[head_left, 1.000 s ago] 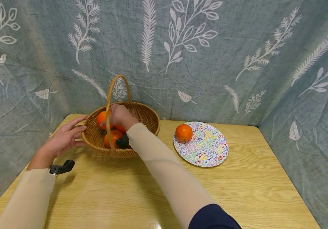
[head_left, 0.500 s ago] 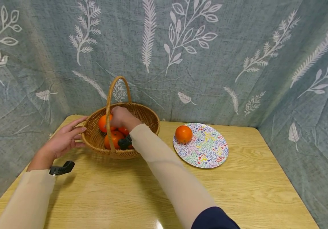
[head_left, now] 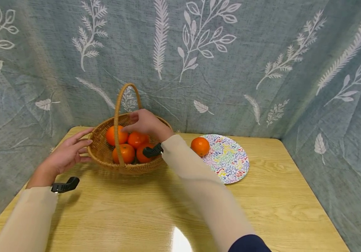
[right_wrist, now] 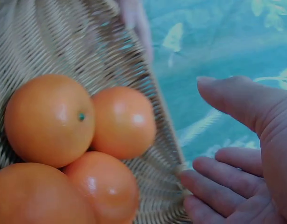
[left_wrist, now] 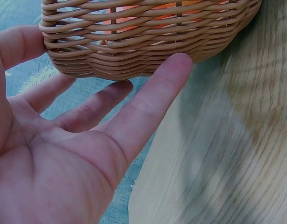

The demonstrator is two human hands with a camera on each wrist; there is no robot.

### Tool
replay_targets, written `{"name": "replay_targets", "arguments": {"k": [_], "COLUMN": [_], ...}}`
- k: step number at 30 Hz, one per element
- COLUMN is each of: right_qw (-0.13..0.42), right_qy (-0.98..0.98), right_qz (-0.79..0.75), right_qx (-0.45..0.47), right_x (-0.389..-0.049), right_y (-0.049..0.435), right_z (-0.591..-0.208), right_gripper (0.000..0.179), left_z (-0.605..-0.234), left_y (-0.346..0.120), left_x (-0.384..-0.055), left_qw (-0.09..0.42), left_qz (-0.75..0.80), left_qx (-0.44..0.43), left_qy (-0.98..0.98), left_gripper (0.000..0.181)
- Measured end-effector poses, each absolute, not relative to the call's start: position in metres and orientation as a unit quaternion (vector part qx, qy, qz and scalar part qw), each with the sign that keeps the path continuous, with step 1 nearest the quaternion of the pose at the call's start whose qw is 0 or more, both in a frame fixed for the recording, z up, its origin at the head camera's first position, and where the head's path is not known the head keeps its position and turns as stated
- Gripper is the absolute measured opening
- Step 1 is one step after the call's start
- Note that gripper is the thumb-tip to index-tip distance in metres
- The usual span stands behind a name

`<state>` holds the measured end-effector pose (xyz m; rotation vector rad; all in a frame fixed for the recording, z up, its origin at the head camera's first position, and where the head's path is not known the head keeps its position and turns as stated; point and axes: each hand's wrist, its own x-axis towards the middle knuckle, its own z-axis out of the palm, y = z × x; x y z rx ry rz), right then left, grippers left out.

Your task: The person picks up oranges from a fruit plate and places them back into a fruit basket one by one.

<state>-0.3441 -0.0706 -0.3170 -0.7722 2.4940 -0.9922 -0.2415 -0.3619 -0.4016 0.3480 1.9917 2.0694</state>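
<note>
A wicker basket (head_left: pixel 101 154) with an arched handle (head_left: pixel 116 115) stands at the back left of the table. Inside it lie several oranges (head_left: pixel 127 153), grouped together. My left hand (head_left: pixel 68 154) is at the basket's left end, its extended fingers touching the woven side (left_wrist: pixel 134 58) in the left wrist view. Over the basket's back rim my right hand (head_left: pixel 149 120) hovers with thumb and fingers spread and nothing between them. In the right wrist view that hand (right_wrist: pixel 241 177) appears beside the oranges (right_wrist: pixel 50 119), its palm bare.
Right of the basket lies a round plate (head_left: pixel 234 161) with a colourful squiggle pattern. One orange (head_left: pixel 200 146) sits on its left part, and my right sleeve (head_left: pixel 199 178) covers some of the plate. A grey-blue leaf-print cloth (head_left: pixel 174 98) hangs behind the wooden table (head_left: pixel 278 196).
My right hand has risen from among the oranges and shifted right, its fingers now spread, and the oranges stay in the basket. The left hand keeps its place at the basket.
</note>
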Motion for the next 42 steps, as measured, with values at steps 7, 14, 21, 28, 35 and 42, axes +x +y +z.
{"name": "replay_targets", "arguments": {"k": [7, 14, 21, 28, 35, 42], "right_qw": [0.155, 0.123, 0.089, 0.038, -0.011, -0.027], "right_qy": [0.845, 0.811, 0.757, 0.719, 0.736, 0.775], "right_qz": [-0.423, -0.493, -0.585, -0.653, -0.651, -0.616], "right_qx": [-0.287, -0.289, -0.279, -0.234, -0.184, -0.139], "right_x": [-0.335, -0.326, -0.325, -0.328, -0.325, -0.327], "right_y": [-0.034, 0.011, 0.062, 0.109, 0.146, 0.164], "right_z": [-0.310, -0.314, -0.335, -0.364, -0.395, -0.426], "right_gripper": [0.074, 0.066, 0.063, 0.057, 0.056, 0.063], "left_z": [-0.401, -0.402, -0.402, -0.403, -0.404, -0.403], "left_y": [-0.361, -0.361, -0.362, -0.363, -0.362, -0.361], "left_x": [-0.242, -0.242, -0.240, -0.240, -0.243, -0.242], "left_qw": [0.121, 0.121, 0.120, 0.120, 0.118, 0.115], "left_qz": [0.705, 0.699, 0.700, 0.700, 0.700, 0.697], "left_qx": [0.115, 0.114, 0.115, 0.118, 0.115, 0.110], "left_qy": [0.689, 0.695, 0.695, 0.694, 0.695, 0.699], "left_gripper": [0.068, 0.069, 0.069, 0.068, 0.070, 0.070]}}
